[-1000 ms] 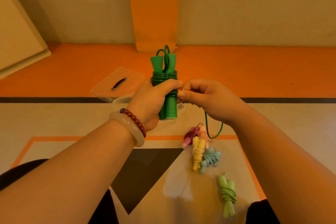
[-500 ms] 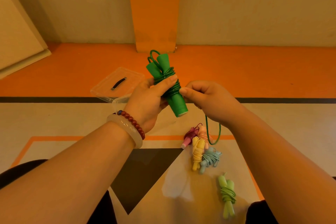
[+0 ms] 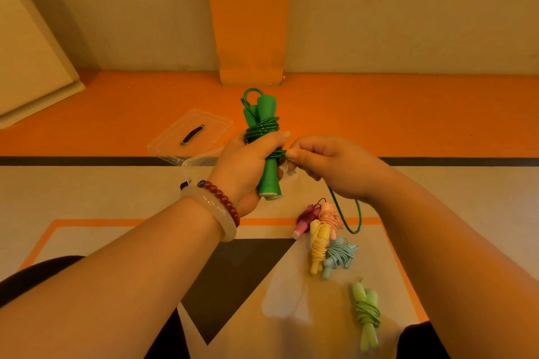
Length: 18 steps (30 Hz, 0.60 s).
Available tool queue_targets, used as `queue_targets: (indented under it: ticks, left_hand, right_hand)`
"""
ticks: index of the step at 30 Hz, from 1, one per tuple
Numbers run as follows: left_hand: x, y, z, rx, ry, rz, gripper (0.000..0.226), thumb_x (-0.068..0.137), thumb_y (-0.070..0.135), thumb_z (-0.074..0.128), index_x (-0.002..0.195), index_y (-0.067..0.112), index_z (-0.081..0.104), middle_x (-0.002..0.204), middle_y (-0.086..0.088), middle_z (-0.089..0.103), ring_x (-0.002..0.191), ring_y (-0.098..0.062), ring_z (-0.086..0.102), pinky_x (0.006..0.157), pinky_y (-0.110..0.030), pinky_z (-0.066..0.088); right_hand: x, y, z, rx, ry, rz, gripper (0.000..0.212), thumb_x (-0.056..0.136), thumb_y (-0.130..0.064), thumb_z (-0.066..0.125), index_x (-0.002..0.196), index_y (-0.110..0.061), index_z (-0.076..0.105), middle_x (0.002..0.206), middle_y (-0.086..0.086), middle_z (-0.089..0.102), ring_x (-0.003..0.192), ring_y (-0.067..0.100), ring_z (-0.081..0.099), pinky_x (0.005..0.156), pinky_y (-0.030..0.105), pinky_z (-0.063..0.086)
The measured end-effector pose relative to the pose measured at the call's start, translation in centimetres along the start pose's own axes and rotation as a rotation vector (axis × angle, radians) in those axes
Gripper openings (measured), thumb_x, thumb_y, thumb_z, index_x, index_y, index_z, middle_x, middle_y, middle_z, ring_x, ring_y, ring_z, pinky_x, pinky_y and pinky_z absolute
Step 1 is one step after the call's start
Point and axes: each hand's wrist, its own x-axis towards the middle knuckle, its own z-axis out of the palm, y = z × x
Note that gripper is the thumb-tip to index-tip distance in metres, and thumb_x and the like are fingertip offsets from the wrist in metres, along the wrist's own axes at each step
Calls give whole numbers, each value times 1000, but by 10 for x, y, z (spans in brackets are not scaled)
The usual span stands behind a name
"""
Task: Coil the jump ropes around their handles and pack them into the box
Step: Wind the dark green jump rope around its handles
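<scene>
Green is the rope in your left grip (image 3: 248,167): fingers and thumb are curled round its two handles (image 3: 269,181), held side by side in the air above the floor (image 3: 87,192). Their long axis stands nearly upright in the view, with the butt ends toward six o'clock and the flared rope ends toward twelve, leaning slightly to one side. Cord coils (image 3: 262,127) bind the pair above your thumb and again below it.

At three o'clock from the handles, your right grip (image 3: 329,167) pinches the cord between thumb and forefinger, right against the lowest coil. The loose tail (image 3: 353,232) drops from under that hand toward five o'clock in a hanging loop, and its far end is hidden behind your wrist.

A bead bracelet (image 3: 221,198) and a pale bangle (image 3: 217,217) sit on your left wrist.

The clear box (image 3: 198,162) lies on the floor behind your left hand, so only its rim shows and its inside cannot be made out. Its lid (image 3: 175,143) lies flat at ten o'clock from the handles.

At five o'clock, four coiled ropes lie bunched and touching: maroon (image 3: 306,218), pink (image 3: 329,213), yellow (image 3: 319,245) and pale blue (image 3: 338,256). A light green bundle (image 3: 367,312) lies apart, further toward five o'clock.
</scene>
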Motion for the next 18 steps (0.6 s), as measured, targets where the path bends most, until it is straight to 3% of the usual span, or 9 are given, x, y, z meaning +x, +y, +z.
queue_targets:
  ticks: [2, 6, 8, 11, 14, 16, 18]
  left_hand:
    - [-1, 3, -1, -24, -54, -40, 14, 89, 11, 63, 99, 9, 54, 77, -6, 53, 58, -14, 52, 48, -24, 44]
    - [-2, 4, 0, -63, -110, -93, 41, 87, 13, 63, 125, 2, 52, 101, -15, 56, 75, -18, 60, 57, -26, 54]
    - [-1, 3, -1, -86, -114, -98, 37, 85, 13, 65, 120, 5, 56, 108, -16, 57, 91, -24, 62, 74, -37, 60]
    - [-2, 4, -1, -95, -130, -64, 30, 76, 19, 68, 104, 12, 62, 101, -13, 59, 91, -25, 60, 90, -46, 52]
    - [-4, 5, -2, -112, -110, -55, 34, 69, 26, 69, 101, 15, 62, 96, -8, 62, 92, -23, 61, 85, -42, 55]
    - [-4, 4, -3, -115, -99, -54, 26, 79, 25, 65, 103, 15, 62, 94, -6, 64, 88, -21, 63, 75, -37, 59]
    - [-4, 5, -3, -108, -107, -50, 20, 91, 23, 56, 108, 13, 61, 95, -7, 64, 84, -20, 63, 74, -38, 58]
  right_hand:
    - [0, 6, -7, -77, 33, 9, 23, 96, -35, 50, 77, -30, 60, 67, -10, 58, 59, -1, 46, 58, 19, 37]
    - [0, 11, -7, -22, 69, 22, 24, 96, -35, 50, 76, -28, 61, 73, -8, 59, 63, -2, 47, 62, 21, 39]
    - [0, 13, -5, -7, 67, 28, 24, 96, -36, 50, 77, -27, 62, 76, 0, 62, 71, 7, 55, 68, 29, 45]
    - [0, 12, -4, 29, 101, 31, 25, 95, -38, 52, 77, -27, 65, 87, 7, 68, 92, 27, 62, 86, 47, 48]
    - [0, 10, -4, 116, 144, 19, 25, 93, -34, 54, 80, -18, 69, 85, 6, 68, 92, 29, 62, 88, 46, 47]
    - [0, 9, 0, 133, 145, 12, 33, 89, -42, 55, 84, -11, 68, 92, 19, 66, 93, 38, 58, 88, 52, 46]
    - [1, 8, 3, 143, 133, 8, 39, 87, -49, 56, 83, -12, 68, 93, 26, 62, 83, 37, 56, 86, 54, 46]
